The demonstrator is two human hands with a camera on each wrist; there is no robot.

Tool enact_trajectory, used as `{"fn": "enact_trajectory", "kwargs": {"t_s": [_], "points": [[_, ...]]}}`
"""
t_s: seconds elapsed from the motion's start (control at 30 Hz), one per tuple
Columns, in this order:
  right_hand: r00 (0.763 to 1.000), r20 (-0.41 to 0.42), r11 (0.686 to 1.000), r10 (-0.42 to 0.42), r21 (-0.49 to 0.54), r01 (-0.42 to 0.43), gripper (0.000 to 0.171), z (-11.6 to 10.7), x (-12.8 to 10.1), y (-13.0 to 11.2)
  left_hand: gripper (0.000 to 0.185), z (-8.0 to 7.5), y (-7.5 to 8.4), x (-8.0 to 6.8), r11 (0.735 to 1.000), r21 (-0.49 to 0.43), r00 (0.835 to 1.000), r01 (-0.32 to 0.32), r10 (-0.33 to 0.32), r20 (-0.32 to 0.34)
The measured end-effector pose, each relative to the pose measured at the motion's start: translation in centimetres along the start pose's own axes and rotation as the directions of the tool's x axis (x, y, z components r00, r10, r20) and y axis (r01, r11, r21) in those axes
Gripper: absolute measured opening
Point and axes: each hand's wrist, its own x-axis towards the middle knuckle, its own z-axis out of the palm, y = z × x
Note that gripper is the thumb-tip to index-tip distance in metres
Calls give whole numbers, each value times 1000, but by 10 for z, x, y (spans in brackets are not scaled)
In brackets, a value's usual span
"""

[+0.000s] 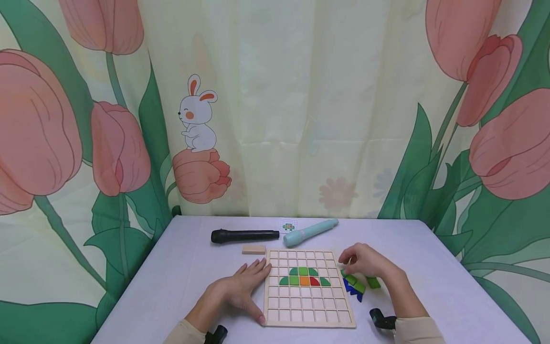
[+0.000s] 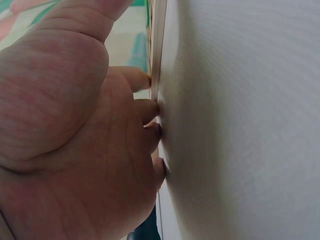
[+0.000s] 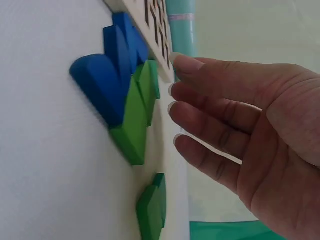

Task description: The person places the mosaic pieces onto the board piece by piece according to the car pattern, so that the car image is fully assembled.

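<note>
A wooden grid board (image 1: 307, 315) lies on the white table, with green, orange and red pieces (image 1: 304, 281) set in its middle cells. My left hand (image 1: 242, 288) is spread along the board's left edge, thumb at the near corner and fingertips against the side. Just past the right edge, my right hand (image 1: 365, 260) hovers with softly bent fingers above loose pieces. Those are blue blocks (image 3: 95, 82) and light green blocks (image 3: 131, 127), with a darker green pair (image 3: 151, 210) apart from them. Nothing shows between the right thumb and fingers in the right wrist view.
Behind the board lie a black microphone-shaped object (image 1: 245, 235) and a teal one (image 1: 311, 232). A small card (image 1: 288, 224) with a coloured pattern sits between them. A plain wooden block (image 1: 253, 249) is by the board's far left corner. A printed curtain (image 1: 292, 119) hangs behind the table.
</note>
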Motion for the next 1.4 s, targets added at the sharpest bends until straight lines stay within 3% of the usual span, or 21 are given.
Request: {"fn": "enact_trajectory", "kwargs": {"t_s": [0.73, 1.4], "points": [[999, -31, 999, 24, -31, -25, 17, 8, 4, 9, 137, 1, -2, 1, 1000, 4, 1000, -10, 10, -3], [990, -11, 986, -144, 85, 144, 7, 1, 8, 14, 136, 2, -2, 1, 1000, -6, 1000, -14, 14, -2]]}}
